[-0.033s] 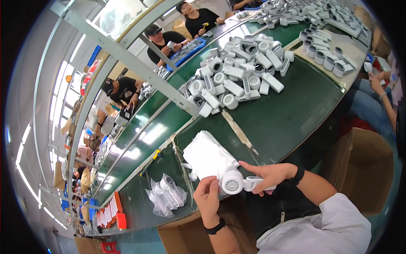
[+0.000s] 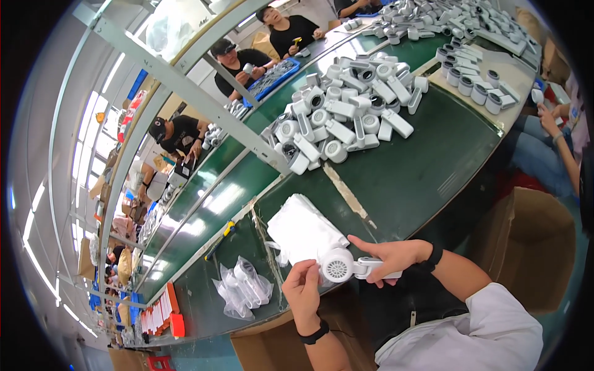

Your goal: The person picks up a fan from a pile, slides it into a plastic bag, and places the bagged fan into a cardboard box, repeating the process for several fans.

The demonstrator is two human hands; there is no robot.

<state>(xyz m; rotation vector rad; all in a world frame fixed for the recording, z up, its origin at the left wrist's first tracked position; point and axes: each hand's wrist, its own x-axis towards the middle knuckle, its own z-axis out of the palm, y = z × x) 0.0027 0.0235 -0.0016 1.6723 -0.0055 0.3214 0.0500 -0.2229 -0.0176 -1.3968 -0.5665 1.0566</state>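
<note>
A small white handheld fan [image 2: 338,266] with a round grille is in my right hand [image 2: 396,260], whose fingers wrap its handle while the thumb stretches out toward the bags. My left hand [image 2: 302,285] is closed in a pinch close beside the fan's round head; what its fingertips hold, if anything, I cannot make out. Just beyond both hands lies a stack of thin white plastic bags [image 2: 300,226] on the green table [image 2: 427,167]. To the left, several white fans in clear bags [image 2: 243,287] lie together.
A big pile of white fans [image 2: 346,108] covers the table's far middle. More fans stand in rows on a board [image 2: 476,77] at right. A yellow-handled tool [image 2: 229,229] lies left. Open cardboard boxes [image 2: 532,247] stand beside and below me. Co-workers sit across a metal frame [image 2: 185,86].
</note>
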